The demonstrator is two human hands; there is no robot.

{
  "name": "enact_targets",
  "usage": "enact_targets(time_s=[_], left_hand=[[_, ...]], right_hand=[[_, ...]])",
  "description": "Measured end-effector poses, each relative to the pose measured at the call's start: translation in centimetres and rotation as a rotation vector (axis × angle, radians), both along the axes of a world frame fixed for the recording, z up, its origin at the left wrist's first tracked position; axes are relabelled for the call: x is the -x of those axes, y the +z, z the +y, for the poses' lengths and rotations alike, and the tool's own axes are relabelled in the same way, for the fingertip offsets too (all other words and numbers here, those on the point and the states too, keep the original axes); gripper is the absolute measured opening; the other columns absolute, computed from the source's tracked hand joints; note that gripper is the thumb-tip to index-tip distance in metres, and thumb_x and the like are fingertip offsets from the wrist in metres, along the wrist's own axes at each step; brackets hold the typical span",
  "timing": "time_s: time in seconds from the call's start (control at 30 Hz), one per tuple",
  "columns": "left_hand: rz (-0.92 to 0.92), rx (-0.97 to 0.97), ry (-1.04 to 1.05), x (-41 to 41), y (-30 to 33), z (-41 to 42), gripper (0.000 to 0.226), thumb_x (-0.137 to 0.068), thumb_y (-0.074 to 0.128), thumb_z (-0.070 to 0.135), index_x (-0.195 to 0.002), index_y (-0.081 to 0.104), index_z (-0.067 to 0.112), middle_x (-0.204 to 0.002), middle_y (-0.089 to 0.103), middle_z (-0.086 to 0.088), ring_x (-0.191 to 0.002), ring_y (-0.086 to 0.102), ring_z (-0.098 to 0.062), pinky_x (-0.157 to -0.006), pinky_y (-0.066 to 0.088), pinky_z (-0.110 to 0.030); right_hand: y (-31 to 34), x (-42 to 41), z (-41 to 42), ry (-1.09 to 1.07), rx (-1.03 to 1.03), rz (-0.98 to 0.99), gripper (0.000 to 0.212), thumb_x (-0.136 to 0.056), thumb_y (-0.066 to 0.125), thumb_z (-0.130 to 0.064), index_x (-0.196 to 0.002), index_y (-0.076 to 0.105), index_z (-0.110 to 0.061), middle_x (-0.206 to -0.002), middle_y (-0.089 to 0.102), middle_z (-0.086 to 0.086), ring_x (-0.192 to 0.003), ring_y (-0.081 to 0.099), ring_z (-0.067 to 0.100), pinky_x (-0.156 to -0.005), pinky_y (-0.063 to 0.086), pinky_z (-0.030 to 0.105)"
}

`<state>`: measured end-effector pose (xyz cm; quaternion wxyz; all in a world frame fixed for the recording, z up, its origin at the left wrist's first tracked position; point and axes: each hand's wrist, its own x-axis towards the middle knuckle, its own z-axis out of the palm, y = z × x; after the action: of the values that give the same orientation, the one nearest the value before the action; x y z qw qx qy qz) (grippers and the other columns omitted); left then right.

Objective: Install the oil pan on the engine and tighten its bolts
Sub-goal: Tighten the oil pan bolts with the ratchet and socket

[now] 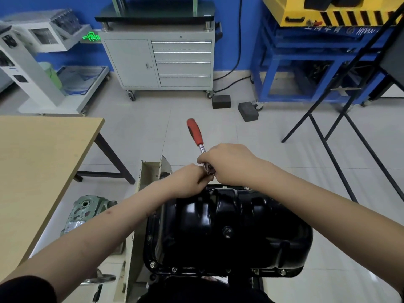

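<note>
Far wall blue. Against it, centre: grey tool cabinet (158, 60) on castors, one door left, four drawers right, dark slab on top. Far right: blue steel frame (306, 62) carrying a yellow machine (328, 12) with black hazard stripes. Far left: white equipment stand (32, 62) on a wheeled base. Left: light wood bench (37, 171) with dark legs, its near edge running out of view. Right: black folding stand legs (341, 127) crossing over the tiled floor. Two dark blocks (235, 106) on the floor between cabinet and blue frame. Green-grey cast housing (87, 211) on the floor just beside the bench, partly hidden by the left forearm.

Oil pan (227, 228): near centre, glossy black, ribbed and stepped, sitting on the engine with its flange around the edge. Bolt heads (175, 269) show along the near flange; a drain plug (227, 231) on the near wall. Both forearms cross over its far-left part.

Ratchet wrench (197, 138), red grip, chrome shank, angled up and away from the pan's far edge. Right hand (227, 165) curled around the ratchet head. Left hand (188, 180) curled just beside it, touching it; what its fingers pinch is hidden.
</note>
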<state>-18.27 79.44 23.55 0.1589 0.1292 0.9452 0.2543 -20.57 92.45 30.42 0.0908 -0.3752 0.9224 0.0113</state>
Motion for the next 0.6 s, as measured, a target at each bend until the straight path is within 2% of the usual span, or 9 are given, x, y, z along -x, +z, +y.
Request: enact_targets(time_s=[0.1, 0.2, 0.27, 0.33, 0.4, 0.43, 0.5, 0.53, 0.6], left_hand=[[-0.026, -0.033, 0.017, 0.03, -0.02, -0.22, 0.034, -0.095, 0.040, 0.018, -0.061, 0.035, 0.014, -0.061, 0.048, -0.016, -0.065, 0.042, -0.027, -0.053, 0.022, -0.028], [0.021, -0.068, 0.065, 0.16, 0.15, -0.28, 0.042, -0.091, 0.043, 0.010, -0.054, 0.027, 0.019, -0.051, 0.032, -0.004, -0.062, 0.034, -0.023, -0.046, 0.026, -0.021], [0.037, -0.058, 0.064, 0.34, 0.21, -0.31, 0.044, -0.090, 0.043, 0.005, -0.053, 0.025, 0.020, -0.052, 0.033, -0.013, -0.060, 0.031, -0.022, -0.046, 0.027, -0.021], [0.011, -0.047, 0.027, 0.49, 0.20, -0.47, 0.040, -0.092, 0.043, 0.008, -0.056, 0.029, 0.018, -0.055, 0.036, -0.011, -0.055, 0.031, -0.019, -0.048, 0.027, -0.021], [-0.007, -0.064, -0.014, 0.63, 0.07, -0.57, 0.031, -0.094, 0.044, 0.012, -0.064, 0.043, 0.011, -0.058, 0.043, -0.005, -0.054, 0.036, -0.017, -0.050, 0.029, -0.019], [-0.009, -0.087, -0.023, 0.70, 0.02, -0.50, 0.024, -0.094, 0.044, 0.012, -0.073, 0.051, 0.003, -0.064, 0.050, -0.008, -0.060, 0.043, -0.021, -0.055, 0.032, -0.021], [-0.025, -0.140, -0.023, 0.78, -0.12, -0.36, 0.020, -0.094, 0.043, 0.011, -0.091, 0.055, -0.005, -0.086, 0.060, -0.018, -0.080, 0.054, -0.029, -0.073, 0.042, -0.032], [-0.033, -0.147, -0.030, 0.83, -0.22, -0.35, 0.020, -0.094, 0.043, 0.010, -0.092, 0.055, -0.006, -0.092, 0.061, -0.020, -0.084, 0.055, -0.030, -0.077, 0.042, -0.036], [-0.020, -0.104, -0.038, 0.84, -0.52, -0.43, 0.019, -0.093, 0.044, 0.011, -0.078, 0.052, 0.001, -0.086, 0.062, -0.021, -0.077, 0.052, -0.028, -0.069, 0.038, -0.032]], right_hand=[[0.03, 0.10, -0.35, -0.021, -0.004, 0.064, 0.022, -0.087, 0.052, -0.024, -0.107, 0.058, -0.018, -0.103, 0.060, 0.005, -0.085, 0.056, 0.025, -0.055, 0.031, 0.025], [0.20, 0.08, -0.60, -0.090, -0.021, 0.087, 0.029, -0.087, 0.052, -0.043, -0.093, 0.060, -0.016, -0.078, 0.049, 0.002, -0.071, 0.043, 0.022, -0.046, 0.019, 0.024], [0.03, 0.03, -0.55, -0.120, -0.002, 0.065, 0.031, -0.087, 0.050, -0.045, -0.087, 0.058, -0.015, -0.072, 0.040, 0.001, -0.072, 0.043, 0.022, -0.049, 0.020, 0.025], [0.06, -0.02, -0.36, -0.089, 0.012, 0.048, 0.022, -0.087, 0.051, -0.038, -0.087, 0.056, -0.017, -0.073, 0.041, 0.000, -0.076, 0.046, 0.023, -0.050, 0.022, 0.026], [0.27, 0.18, -0.07, -0.037, 0.025, -0.001, 0.011, -0.087, 0.051, -0.023, -0.094, 0.058, -0.019, -0.080, 0.045, -0.001, -0.082, 0.048, 0.022, -0.052, 0.026, 0.026], [0.36, 0.29, 0.05, -0.010, 0.026, -0.032, 0.015, -0.086, 0.050, -0.015, -0.099, 0.058, -0.019, -0.083, 0.047, -0.001, -0.086, 0.049, 0.023, -0.054, 0.028, 0.027], [0.24, 0.44, 0.18, 0.035, 0.022, -0.065, 0.025, -0.085, 0.048, -0.009, -0.107, 0.056, -0.019, -0.095, 0.055, 0.000, -0.094, 0.053, 0.023, -0.060, 0.032, 0.029], [0.11, 0.49, 0.18, 0.053, 0.025, -0.061, 0.026, -0.085, 0.049, -0.010, -0.109, 0.056, -0.019, -0.101, 0.058, 0.002, -0.097, 0.054, 0.024, -0.062, 0.033, 0.029], [-0.04, 0.63, 0.24, 0.060, 0.039, -0.039, 0.022, -0.085, 0.052, -0.020, -0.106, 0.058, -0.019, -0.099, 0.059, 0.003, -0.095, 0.056, 0.025, -0.060, 0.033, 0.028]])
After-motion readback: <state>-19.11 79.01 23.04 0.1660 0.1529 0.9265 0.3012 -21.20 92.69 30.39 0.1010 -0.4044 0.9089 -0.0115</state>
